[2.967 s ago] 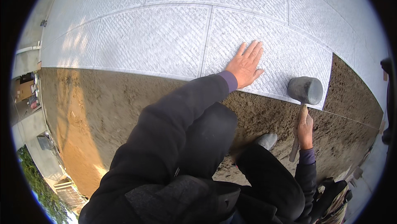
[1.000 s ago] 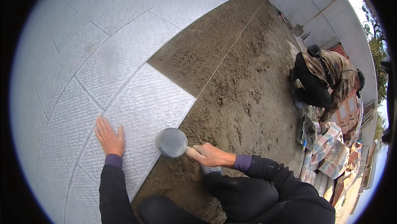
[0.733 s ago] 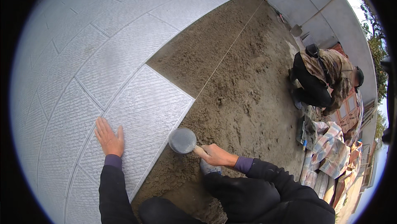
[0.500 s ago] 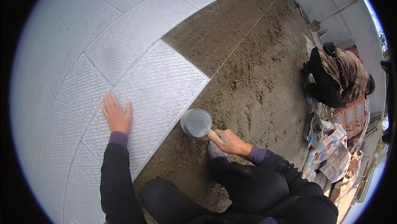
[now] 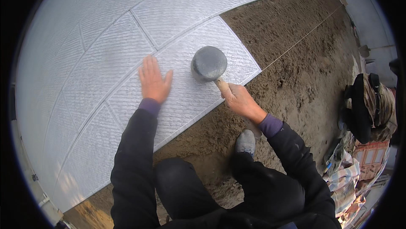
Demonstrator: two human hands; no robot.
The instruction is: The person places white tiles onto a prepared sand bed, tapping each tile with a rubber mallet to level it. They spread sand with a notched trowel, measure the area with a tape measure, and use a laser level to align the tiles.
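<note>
My right hand (image 5: 242,101) is closed round the short wooden handle of a rubber mallet (image 5: 209,63). The mallet's dark grey round head is over a pale grey ribbed paving slab (image 5: 192,96); whether it touches the slab I cannot tell. My left hand (image 5: 154,81) lies flat on that slab near its far left joint, fingers stretched out and empty. The slab's right and near edges border bare brown mortar.
Laid slabs (image 5: 105,51) spread across the left and far side. A taut string (image 5: 302,39) crosses the rough mortar bed (image 5: 296,77) from the slab's corner. At right a crouching person (image 5: 372,106) works beside red boxes (image 5: 372,158) and checked sheeting (image 5: 343,182).
The mallet has gone from beside the slab's near edge to over the slab. My view has turned, so the scene sits differently; my left hand stays flat on the slab.
</note>
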